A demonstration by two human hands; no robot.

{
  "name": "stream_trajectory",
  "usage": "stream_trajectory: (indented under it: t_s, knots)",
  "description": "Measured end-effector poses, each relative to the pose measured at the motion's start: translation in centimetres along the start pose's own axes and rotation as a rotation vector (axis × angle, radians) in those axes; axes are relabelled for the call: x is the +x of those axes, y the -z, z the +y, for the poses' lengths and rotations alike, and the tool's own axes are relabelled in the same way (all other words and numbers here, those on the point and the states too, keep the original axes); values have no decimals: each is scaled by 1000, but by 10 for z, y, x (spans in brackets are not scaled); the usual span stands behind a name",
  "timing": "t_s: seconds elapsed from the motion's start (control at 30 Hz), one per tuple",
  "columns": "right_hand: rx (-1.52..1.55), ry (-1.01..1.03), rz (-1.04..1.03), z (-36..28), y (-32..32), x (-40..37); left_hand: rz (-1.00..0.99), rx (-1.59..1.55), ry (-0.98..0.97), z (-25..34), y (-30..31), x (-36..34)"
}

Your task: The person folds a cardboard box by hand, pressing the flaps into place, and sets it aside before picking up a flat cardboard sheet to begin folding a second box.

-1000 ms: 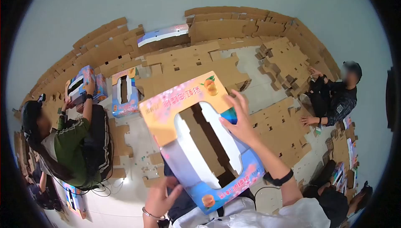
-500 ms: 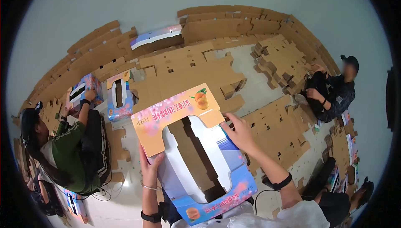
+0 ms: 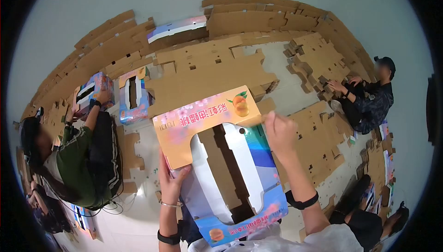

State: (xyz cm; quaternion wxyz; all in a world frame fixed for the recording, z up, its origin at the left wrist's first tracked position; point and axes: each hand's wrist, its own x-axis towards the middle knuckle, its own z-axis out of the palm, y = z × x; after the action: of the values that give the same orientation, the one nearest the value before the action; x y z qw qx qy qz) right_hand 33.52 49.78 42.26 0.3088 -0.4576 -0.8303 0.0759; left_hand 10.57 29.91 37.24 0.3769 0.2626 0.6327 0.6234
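Note:
A printed fruit carton (image 3: 272, 173), orange at its far end and blue at its near end, is tilted in front of me with a long opening in its top. My left hand (image 3: 171, 178) grips its left side, thumb on the edge and fingers hidden behind. At the far right corner, my right hand (image 3: 280, 134) is closed with bent fingers against the orange flap's edge; the fingertips are blurred. A dark round hole shows in the white panel beside that flap.
Flat cardboard sheets (image 3: 198, 76) cover much of the floor. A co-worker (image 3: 78, 159) at the left handles another carton (image 3: 94, 93), beside a second one (image 3: 134, 96). Another person (image 3: 371, 97) sits at the right. Cardboard stacks (image 3: 249, 21) line the wall.
My right hand has lifted from the carton's right side and closed at the flap's corner. The carton has shifted slightly right. The co-worker at the right has reached toward the cardboard.

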Motion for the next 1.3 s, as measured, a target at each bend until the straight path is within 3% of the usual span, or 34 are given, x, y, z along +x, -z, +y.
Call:
stream_trajectory:
  t_s: [0.07,0.13,0.27,0.37,0.43,0.5,0.63,0.8,0.87,0.97,1.03,1.17,1.2,1.23,1.27,1.3]
  knots:
    - [30,11,64,-11,5,8,-3,-27,12,-6,2,-1]
    - [46,38,136,-22,11,11,32,158,-43,-20,6,1]
    - [67,309,-304,-52,23,8,81,165,-187,-24,-5,2]
    - [61,692,-519,-90,9,11,3,-21,-56,-12,-19,-3]
    - [18,924,-474,-111,-11,9,-44,-18,-11,-6,-16,-5]
    - [-24,1023,-425,-126,-31,12,-136,-22,-25,-11,-12,-6]
    - [-184,1234,-354,-147,-59,6,-130,-38,11,-28,-6,-8]
    - [-179,1320,-276,-163,-67,14,-264,-65,153,-30,-2,-10]
    - [19,1278,-368,-175,-75,14,-300,-122,199,-35,1,-10]
    - [-32,1170,-221,-197,-67,30,-399,-20,44,-45,-4,-7]
    - [-12,1126,-183,-204,-63,46,-26,31,-207,-40,-18,-6]
    - [151,1149,-129,-197,-27,33,-148,17,-99,-38,-13,-11]
    - [27,1224,-206,-190,-9,9,-87,225,-106,-30,-13,-16]
    - [96,1219,-222,-179,7,-17,-27,432,-112,-26,-14,-19]
    - [237,1326,-427,-168,23,-37,-82,-292,96,-33,-17,-15]
    - [237,1303,-545,-157,34,-54,-89,-294,94,-33,-19,-15]
